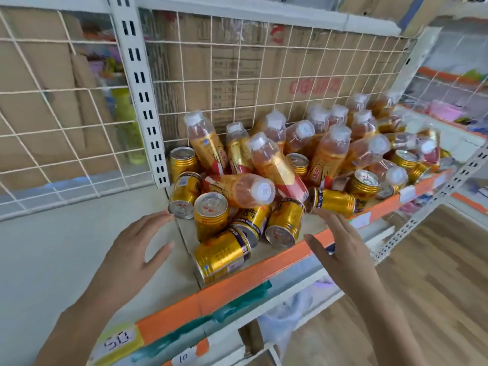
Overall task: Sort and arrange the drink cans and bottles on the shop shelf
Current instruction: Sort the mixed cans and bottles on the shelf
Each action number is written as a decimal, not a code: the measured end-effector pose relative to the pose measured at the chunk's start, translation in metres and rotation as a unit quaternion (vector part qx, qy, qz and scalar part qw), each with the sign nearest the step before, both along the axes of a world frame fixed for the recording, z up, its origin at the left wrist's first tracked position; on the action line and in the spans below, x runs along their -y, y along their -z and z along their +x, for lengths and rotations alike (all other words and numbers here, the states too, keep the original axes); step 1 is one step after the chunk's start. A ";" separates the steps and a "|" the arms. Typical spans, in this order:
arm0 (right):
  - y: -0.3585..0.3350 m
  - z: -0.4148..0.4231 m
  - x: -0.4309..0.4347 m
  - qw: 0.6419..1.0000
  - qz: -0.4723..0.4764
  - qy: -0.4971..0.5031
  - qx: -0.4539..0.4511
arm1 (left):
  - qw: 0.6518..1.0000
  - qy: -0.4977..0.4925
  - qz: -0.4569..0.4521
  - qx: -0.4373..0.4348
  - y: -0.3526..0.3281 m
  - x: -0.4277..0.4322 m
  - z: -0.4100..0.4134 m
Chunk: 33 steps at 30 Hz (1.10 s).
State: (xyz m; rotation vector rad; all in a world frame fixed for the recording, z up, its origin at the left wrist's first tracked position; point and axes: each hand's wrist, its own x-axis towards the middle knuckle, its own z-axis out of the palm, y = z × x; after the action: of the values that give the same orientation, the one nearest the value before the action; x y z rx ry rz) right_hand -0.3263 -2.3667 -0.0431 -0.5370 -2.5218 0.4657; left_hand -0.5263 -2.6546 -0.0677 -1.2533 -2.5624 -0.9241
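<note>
Gold cans (211, 216) and plastic bottles (277, 165) lie jumbled on the shelf (237, 283) at centre frame. Both the left hand (132, 249) and right hand (340, 247) hover open and empty. Cans look rigid, smooth, likely to roll; gripping around the body seems best.

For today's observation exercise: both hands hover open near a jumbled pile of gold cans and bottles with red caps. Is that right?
Not quite. The head view shows the bottles have white caps, not red. The rest holds: left hand and right hand are open near the jumbled gold cans.
</note>
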 end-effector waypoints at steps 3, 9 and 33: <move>0.005 -0.014 -0.024 0.999 0.008 -0.041 0.009 | 0.999 -0.019 0.012 0.038 0.008 -0.011 0.023; 0.024 -0.044 -0.045 0.994 -0.019 -0.103 0.032 | 0.984 -0.015 0.055 0.170 0.026 -0.030 0.061; 0.026 -0.056 -0.041 0.976 -0.176 -0.128 0.011 | 0.975 -0.079 0.142 0.151 0.011 -0.056 0.063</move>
State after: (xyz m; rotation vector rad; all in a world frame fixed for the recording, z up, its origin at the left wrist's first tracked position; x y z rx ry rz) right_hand -0.3825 -2.3260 -0.0693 -0.3428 -2.5537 1.0196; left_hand -0.4628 -2.5987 -0.0790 -0.8750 -2.5709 -1.4783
